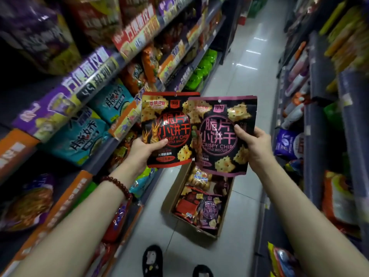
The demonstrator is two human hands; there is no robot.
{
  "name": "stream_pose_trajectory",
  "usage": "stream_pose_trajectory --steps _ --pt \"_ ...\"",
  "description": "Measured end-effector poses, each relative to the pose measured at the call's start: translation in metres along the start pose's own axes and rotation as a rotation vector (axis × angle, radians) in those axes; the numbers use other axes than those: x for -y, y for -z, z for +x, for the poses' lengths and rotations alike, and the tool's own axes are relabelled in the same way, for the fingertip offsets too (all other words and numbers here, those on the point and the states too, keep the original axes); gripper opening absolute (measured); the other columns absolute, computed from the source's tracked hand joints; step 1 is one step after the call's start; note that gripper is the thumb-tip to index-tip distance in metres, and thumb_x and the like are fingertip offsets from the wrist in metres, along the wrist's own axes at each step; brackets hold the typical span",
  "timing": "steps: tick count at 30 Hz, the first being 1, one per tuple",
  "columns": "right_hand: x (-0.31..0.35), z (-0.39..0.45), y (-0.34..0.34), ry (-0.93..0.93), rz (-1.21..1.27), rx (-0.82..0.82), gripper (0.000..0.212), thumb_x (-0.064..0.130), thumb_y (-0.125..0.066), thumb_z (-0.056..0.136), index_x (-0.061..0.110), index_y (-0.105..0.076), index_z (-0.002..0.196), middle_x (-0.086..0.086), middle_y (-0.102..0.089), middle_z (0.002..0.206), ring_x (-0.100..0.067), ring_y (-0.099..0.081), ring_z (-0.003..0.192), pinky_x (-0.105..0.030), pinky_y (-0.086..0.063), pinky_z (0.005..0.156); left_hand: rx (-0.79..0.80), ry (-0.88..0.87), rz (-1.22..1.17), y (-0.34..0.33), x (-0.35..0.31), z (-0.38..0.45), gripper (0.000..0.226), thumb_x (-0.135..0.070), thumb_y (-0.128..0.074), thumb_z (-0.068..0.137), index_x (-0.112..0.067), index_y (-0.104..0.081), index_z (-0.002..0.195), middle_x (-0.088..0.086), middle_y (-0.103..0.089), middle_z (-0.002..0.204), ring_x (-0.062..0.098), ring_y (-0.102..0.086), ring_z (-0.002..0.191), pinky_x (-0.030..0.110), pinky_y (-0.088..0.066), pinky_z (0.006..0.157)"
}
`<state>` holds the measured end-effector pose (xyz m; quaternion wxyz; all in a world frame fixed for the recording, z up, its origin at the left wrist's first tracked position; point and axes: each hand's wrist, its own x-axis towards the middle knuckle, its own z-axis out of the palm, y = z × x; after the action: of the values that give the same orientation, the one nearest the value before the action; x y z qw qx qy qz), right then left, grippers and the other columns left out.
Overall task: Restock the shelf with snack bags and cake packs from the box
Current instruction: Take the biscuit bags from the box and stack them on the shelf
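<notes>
My left hand (146,149) grips the red bag (167,120) and my right hand (254,145) grips the pink bag (221,124), both raised face-up to read flavours. Below them sits the box (169,198); the shelf (95,76) stands leftward.

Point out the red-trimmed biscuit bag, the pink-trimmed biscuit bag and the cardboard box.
red-trimmed biscuit bag (169,124): head view, on the round red label at its front.
pink-trimmed biscuit bag (219,136): head view, on the round pink label.
cardboard box (169,198): head view, on its left wall.
</notes>
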<state>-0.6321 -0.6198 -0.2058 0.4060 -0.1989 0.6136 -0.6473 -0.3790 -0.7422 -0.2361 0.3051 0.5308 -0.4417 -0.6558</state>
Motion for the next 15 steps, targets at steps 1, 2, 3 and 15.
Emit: stream_pose_trajectory --steps 1,2,3,15 --pt "0.019 -0.003 -0.005 0.016 -0.009 0.029 0.014 0.012 -0.073 0.081 0.007 -0.068 0.093 -0.007 -0.076 0.083 -0.02 -0.073 0.074 -0.029 -0.058 0.065 -0.009 -0.024 -0.009 0.002 -0.017 -0.012 0.028 -0.006 -0.079 0.071 -0.011 -0.063 0.093 0.005 -0.073 0.081 0.016 -0.072 0.068 0.032 -0.059 0.066" --pt "0.038 -0.006 -0.01 0.033 -0.017 0.059 0.016 0.013 -0.073 0.08 0.007 -0.068 0.094 -0.008 -0.075 0.086 -0.021 -0.073 0.076 -0.031 -0.059 0.067 -0.022 -0.048 -0.017 0.004 -0.033 -0.025 0.025 -0.004 -0.078 0.072 -0.012 -0.063 0.091 0.003 -0.074 0.078 0.014 -0.072 0.067 0.032 -0.059 0.066" --pt "0.055 -0.009 -0.014 0.049 -0.026 0.089 0.017 0.014 -0.073 0.08 0.007 -0.068 0.095 -0.007 -0.076 0.086 -0.021 -0.073 0.077 -0.031 -0.059 0.068 -0.033 -0.076 -0.028 0.006 -0.047 -0.037 0.024 -0.003 -0.077 0.072 -0.013 -0.063 0.09 0.001 -0.074 0.076 0.014 -0.072 0.069 0.032 -0.059 0.067" --pt "0.217 -0.067 -0.079 0.21 -0.024 0.378 0.02 0.013 -0.068 0.086 0.003 -0.066 0.104 -0.013 -0.074 0.095 -0.028 -0.072 0.085 -0.038 -0.059 0.075 -0.206 -0.326 -0.136 0.053 -0.18 -0.195 0.038 -0.011 -0.079 0.064 -0.007 -0.067 0.1 0.007 -0.076 0.09 0.027 -0.072 0.086 0.033 -0.056 0.073"
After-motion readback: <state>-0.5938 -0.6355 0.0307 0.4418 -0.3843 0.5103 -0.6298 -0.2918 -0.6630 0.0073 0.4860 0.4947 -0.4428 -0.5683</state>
